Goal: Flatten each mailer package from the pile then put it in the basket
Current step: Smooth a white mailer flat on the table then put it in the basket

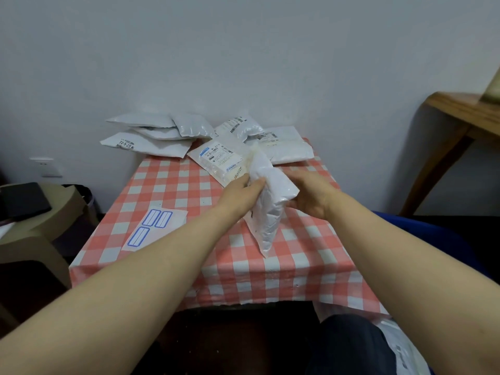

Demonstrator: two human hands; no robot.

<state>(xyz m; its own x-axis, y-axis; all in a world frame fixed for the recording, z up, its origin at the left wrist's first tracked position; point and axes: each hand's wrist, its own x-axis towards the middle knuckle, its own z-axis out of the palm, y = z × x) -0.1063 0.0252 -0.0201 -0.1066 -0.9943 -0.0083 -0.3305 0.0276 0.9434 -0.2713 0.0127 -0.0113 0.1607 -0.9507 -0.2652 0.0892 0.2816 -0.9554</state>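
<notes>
- In front of you a pale, bare wall (pixel 243 50) rises behind a small bench (pixel 189 269) covered with a red-and-white checked cloth.
- The pile (pixel 186 131) of white and grey mailers lies along the bench's far edge, against the wall. Several overlap, and some hang out past the left corner.
- At the front of the pile, a flat clear-fronted packet (pixel 219 158) with a printed shipping label lies face up, just behind your hands.
- You hold one white mailer (pixel 270 212) above the middle of the bench. It is tilted, with its upper end towards the pile and its lower corner pointing down at the cloth. From this angle you cannot tell whether that corner touches the cloth.
- Your left hand (pixel 238 193) grips the mailer's upper left edge, fingertips pressed into the plastic.
- Your right hand (pixel 311 196) grips the mailer's right side, fingers curled round its edge.
- The mailer looks puffy and creased between your hands, not flat.
- A white sheet of blue-bordered stickers (pixel 154 228) lies flat on the left part of the bench, well apart from the mailer.
- To the left of the bench stands a beige stool (pixel 40 228) with a black flat object (pixel 24 201) on top. A dark bin (pixel 88 198) stands between the stool and the bench.
- A white wall socket (pixel 44 166) sits low on the wall at the left.
- At the right edge, a wooden table (pixel 465 112) stands against the wall.
</notes>
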